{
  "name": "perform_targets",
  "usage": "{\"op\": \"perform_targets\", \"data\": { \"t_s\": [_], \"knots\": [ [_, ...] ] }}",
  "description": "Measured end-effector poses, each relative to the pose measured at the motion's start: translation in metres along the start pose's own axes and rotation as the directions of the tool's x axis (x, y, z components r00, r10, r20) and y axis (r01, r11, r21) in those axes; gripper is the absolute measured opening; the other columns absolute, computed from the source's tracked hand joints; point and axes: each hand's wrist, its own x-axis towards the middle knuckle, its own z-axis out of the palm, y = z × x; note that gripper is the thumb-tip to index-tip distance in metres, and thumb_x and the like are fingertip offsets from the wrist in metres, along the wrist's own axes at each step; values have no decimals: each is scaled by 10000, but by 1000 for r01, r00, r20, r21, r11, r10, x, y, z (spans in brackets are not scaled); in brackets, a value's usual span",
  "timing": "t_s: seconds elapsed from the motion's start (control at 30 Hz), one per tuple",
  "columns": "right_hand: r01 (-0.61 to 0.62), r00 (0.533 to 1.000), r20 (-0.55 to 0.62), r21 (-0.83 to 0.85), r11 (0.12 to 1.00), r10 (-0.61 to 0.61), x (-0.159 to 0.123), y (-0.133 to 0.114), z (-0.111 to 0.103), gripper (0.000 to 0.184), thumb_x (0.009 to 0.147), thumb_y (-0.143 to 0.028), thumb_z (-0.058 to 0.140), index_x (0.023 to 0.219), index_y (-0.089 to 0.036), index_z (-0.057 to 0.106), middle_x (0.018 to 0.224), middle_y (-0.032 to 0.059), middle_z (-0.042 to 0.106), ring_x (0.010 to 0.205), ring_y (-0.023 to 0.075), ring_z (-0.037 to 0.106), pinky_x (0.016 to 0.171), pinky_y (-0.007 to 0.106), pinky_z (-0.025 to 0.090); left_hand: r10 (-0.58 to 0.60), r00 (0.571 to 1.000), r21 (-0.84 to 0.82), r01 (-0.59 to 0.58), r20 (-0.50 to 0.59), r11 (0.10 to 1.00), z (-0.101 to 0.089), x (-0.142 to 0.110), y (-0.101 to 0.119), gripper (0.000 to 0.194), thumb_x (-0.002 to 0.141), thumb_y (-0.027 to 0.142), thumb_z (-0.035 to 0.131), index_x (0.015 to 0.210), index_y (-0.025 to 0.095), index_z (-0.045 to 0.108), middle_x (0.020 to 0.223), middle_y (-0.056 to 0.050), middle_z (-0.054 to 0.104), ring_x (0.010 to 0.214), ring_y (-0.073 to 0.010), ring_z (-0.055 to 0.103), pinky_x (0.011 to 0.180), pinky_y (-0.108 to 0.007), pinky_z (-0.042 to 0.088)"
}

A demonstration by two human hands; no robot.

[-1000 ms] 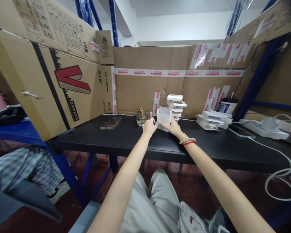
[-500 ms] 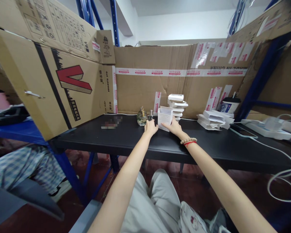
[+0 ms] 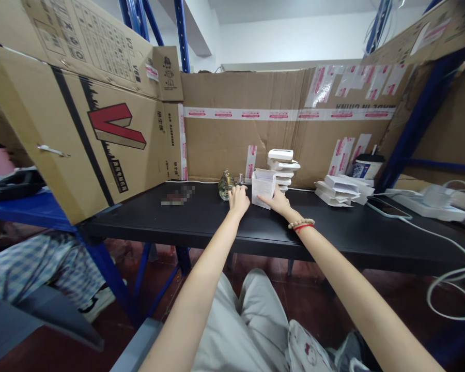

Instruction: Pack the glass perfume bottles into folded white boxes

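My right hand [image 3: 278,202] grips a small white box [image 3: 262,187] standing upright on the black tabletop, thumb across its near face and the other fingers at its right side. My left hand [image 3: 238,200] reaches out with fingers stretched and a little apart, just in front of glass perfume bottles. One rounded perfume bottle [image 3: 223,191] with a gold-coloured neck stands left of these fingers. Behind them shows a silver-topped bottle [image 3: 241,178], its lower part hidden by the hand. Whether my fingertips touch either bottle is hard to see.
A stack of white boxes [image 3: 284,166] rises behind my right hand. Farther right lie more white boxes [image 3: 338,191], a cup [image 3: 367,166], a phone [image 3: 388,208] and a power strip [image 3: 430,204] with white cables. Cardboard walls [image 3: 232,137] bound the black table [image 3: 201,227].
My left hand has shifted slightly left and its fingers have spread and stretched towards the bottles. My right hand and the white box stay in place.
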Motion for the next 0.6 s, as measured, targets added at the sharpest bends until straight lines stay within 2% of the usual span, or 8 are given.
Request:
{"op": "perform_targets", "data": {
  "t_s": [0.03, 0.1, 0.17, 0.23, 0.33, 0.4, 0.6],
  "knots": [
    [-1, 1000, 1, 0, 1000, 1, 0, 0, 0, 698, 697, -508, 615, 1269, -190, 373, 1156, 121, 609, 1081, 322, 554, 856, 448, 449, -36, 995, -9, 35, -98, 999, -3, 0, 1, 364, 792, 83, 368, 1112, 211, 486, 1179, -81, 533, 1156, -212, 433, 979, -360, 315],
    [0, 1000, 5, 5, 1000, 0, 0, 0, 0, 696, 702, -510, 609, 1271, -185, 371, 1155, 125, 609, 1087, 320, 551, 861, 445, 445, -147, 949, -62, 135, -278, 989, -7, 0, 1, 388, 782, 71, 368, 1137, 204, 450, 1215, -94, 487, 1159, -216, 422, 964, -358, 330],
    [4, 1000, 9, 13, 1000, -4, 0, 2, 1, 699, 706, -515, 603, 1274, -182, 367, 1154, 127, 609, 1092, 316, 548, 869, 444, 440, -266, 890, -133, 233, -369, 963, -9, 0, 1, 426, 774, 98, 406, 1190, 191, 390, 1276, -111, 431, 1193, -227, 391, 967, -365, 333],
    [22, 1000, 9, 28, 999, -22, 2, 5, 3, 714, 700, -525, 607, 1276, -181, 366, 1152, 126, 610, 1089, 308, 552, 874, 440, 439, -355, 865, -185, 307, -355, 934, -8, 1, 1, 475, 763, 132, 454, 1222, 179, 343, 1315, -126, 397, 1229, -241, 358, 975, -378, 332],
    [73, 997, 12, 69, 995, -74, 4, 8, 6, 726, 681, -528, 627, 1267, -182, 374, 1155, 118, 609, 1081, 284, 559, 878, 421, 445, -423, 868, -213, 376, -261, 902, -4, 3, -1, 516, 754, 179, 505, 1235, 167, 319, 1292, -139, 428, 1227, -254, 372, 976, -392, 338],
    [88, 996, 12, 86, 992, -89, 5, 8, 6, 721, 672, -509, 644, 1258, -181, 380, 1160, 115, 606, 1083, 273, 559, 881, 411, 447, -431, 871, -200, 391, -235, 899, -3, 3, -2, 527, 751, 187, 519, 1237, 160, 317, 1263, -139, 454, 1204, -255, 400, 973, -390, 343],
    [68, 998, 8, 86, 994, -69, 3, 5, 3, 706, 657, -484, 668, 1234, -190, 387, 1169, 117, 600, 1087, 271, 559, 885, 413, 448, -405, 878, -95, 394, -255, 914, -5, 2, -3, 456, 765, 188, 521, 1192, 161, 366, 1214, -135, 485, 1164, -275, 432, 952, -399, 353]
  ]
}}
